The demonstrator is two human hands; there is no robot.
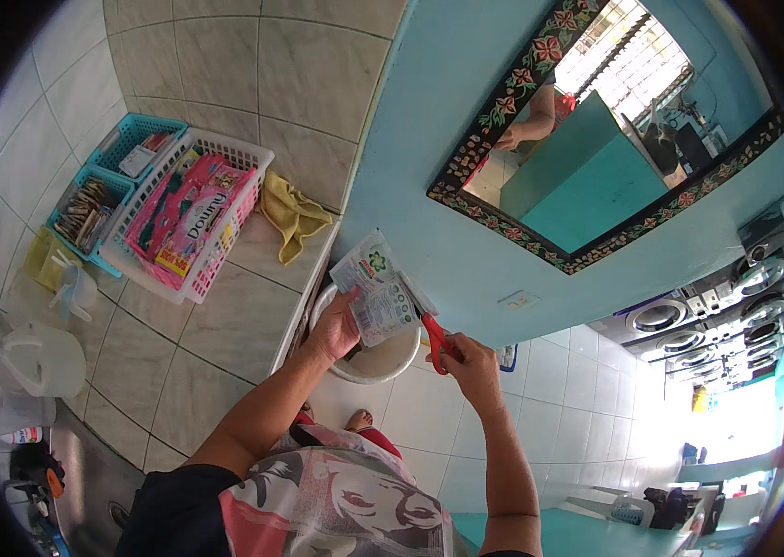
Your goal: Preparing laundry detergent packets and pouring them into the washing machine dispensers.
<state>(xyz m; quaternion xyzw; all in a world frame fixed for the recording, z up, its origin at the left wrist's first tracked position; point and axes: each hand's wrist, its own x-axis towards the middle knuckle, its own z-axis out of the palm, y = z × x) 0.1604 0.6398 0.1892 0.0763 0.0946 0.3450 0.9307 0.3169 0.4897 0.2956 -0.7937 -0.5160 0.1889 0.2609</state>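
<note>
My left hand pinches a white and pale printed sachet with a green logo, held upright over a white bucket on the floor. My right hand grips red-handled scissors, their blades at the sachet's right edge, where a narrow strip stands off at an angle. Whether that strip is fully separated I cannot tell. Much of the bucket's inside is hidden behind the sachet and my left hand.
A tiled counter at left bears a white basket of pink packets, teal baskets, a yellow cloth and jugs. A steel sink is lower left, a mirror above, stacked machines far right.
</note>
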